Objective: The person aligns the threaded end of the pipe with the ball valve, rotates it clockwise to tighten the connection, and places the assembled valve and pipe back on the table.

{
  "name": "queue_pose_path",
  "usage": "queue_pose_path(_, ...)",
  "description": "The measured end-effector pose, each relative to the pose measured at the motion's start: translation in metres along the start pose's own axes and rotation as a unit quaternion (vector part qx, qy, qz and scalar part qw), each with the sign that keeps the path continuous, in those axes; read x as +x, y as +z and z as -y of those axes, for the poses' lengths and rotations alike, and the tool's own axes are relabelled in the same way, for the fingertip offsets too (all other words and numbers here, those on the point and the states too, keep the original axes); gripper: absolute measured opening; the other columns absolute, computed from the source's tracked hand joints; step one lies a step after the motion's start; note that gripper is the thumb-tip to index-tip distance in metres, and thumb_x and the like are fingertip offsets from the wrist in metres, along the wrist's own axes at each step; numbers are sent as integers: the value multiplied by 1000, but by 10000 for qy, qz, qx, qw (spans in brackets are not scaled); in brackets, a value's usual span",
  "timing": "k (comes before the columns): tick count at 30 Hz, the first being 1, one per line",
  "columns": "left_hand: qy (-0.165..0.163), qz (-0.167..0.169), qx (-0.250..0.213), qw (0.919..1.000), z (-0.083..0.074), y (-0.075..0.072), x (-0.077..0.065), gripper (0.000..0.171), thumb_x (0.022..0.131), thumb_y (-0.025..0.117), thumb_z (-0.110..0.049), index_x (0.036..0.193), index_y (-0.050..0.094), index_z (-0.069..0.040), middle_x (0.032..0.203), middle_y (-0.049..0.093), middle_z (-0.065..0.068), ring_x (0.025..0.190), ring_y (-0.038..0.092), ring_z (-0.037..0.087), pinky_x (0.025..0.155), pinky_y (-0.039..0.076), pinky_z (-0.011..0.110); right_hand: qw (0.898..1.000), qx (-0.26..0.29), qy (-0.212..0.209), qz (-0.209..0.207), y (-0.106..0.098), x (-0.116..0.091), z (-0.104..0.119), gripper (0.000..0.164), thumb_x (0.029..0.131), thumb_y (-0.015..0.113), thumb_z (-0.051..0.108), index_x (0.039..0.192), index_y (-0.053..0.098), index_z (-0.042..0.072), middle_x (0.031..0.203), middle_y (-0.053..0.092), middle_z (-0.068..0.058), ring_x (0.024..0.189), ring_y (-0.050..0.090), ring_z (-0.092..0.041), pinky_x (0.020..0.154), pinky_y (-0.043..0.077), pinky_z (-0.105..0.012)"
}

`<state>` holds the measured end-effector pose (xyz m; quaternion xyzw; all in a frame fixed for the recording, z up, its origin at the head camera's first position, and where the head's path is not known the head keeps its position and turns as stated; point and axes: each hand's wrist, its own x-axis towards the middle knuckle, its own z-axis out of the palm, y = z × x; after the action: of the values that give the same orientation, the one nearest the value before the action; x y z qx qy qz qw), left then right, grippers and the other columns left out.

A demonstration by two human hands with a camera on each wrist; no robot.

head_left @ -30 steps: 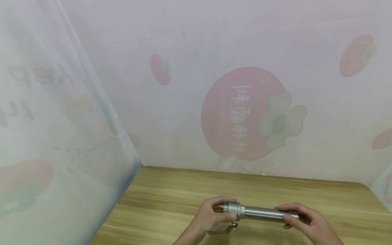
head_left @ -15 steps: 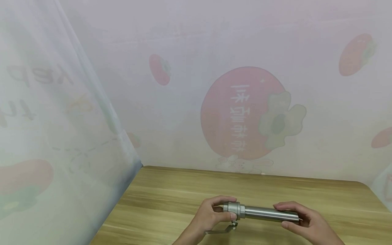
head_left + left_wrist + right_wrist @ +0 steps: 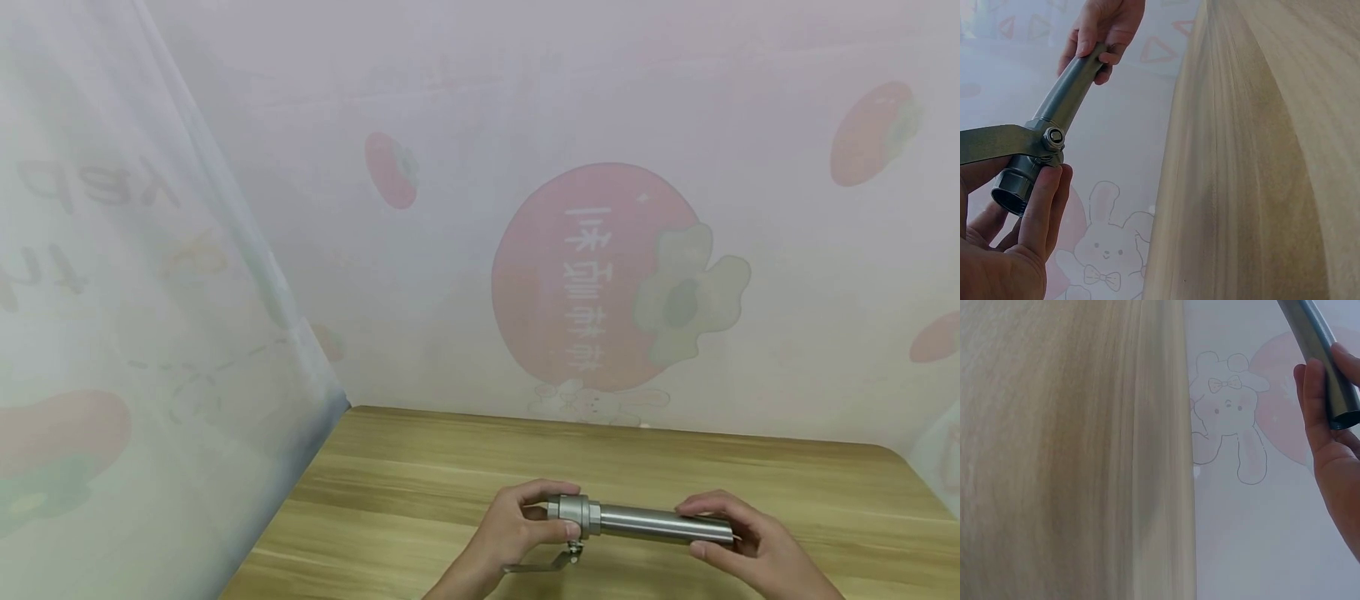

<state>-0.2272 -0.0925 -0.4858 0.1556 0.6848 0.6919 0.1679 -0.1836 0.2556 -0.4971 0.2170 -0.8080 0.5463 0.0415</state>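
My left hand [image 3: 517,527] grips a metal ball valve [image 3: 574,515] between thumb and fingers. The valve's flat lever handle [image 3: 538,568] points back toward the left wrist, and its open threaded end [image 3: 1011,192] shows in the left wrist view. A smooth steel pipe [image 3: 652,523] runs from the valve's right side, in line with it. At the pipe's far end my right hand [image 3: 757,537] holds it, with the thumb on the near side and fingers over the far side. In the right wrist view the pipe's open end [image 3: 1342,419] lies between thumb and fingers.
A wood-grain table [image 3: 420,467] lies beneath both hands. Behind it hangs a pale curtain [image 3: 450,275] with printed fruit and rabbits. Another printed curtain [image 3: 135,275] closes off the left side.
The right fingers have shifted slightly on the pipe's end, and the thumb has moved down to its lower edge. The left hand and valve have stayed in place.
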Motion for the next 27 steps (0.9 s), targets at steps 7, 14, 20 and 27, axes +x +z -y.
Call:
queue_pose_path(7,-27,-1,-10,10000,-1,0,0,42,90,89,-16,131,78,-14,121,78,6,102,76,21,91,59,33,9975,-49,705,9,-2,-1,7,32,106,70,8,138,68,6,122,72,17,93,70,-8,77,61,-27)
queue_pose_path(14,-27,12,6,10000,-1,0,0,44,90,89,-16,132,78,-13,122,78,5,102,76,21,90,57,33,9989,163,428,107,-4,0,2,30,107,66,2,137,68,2,113,76,5,86,73,-13,74,62,-29)
queue_pose_path(20,-12,36,-34,10000,0,0,0,43,90,89,-17,131,78,-14,122,78,6,102,76,22,90,58,33,9988,279,382,121,-5,-1,-1,29,108,63,1,137,68,2,107,77,3,85,76,-18,75,65,-34)
queue_pose_path(27,26,85,-53,9999,1,0,0,41,90,89,-17,130,79,-18,124,76,7,104,76,24,92,60,35,9989,272,388,63,-4,-1,0,27,109,63,1,135,68,0,111,76,9,84,77,-21,74,66,-36)
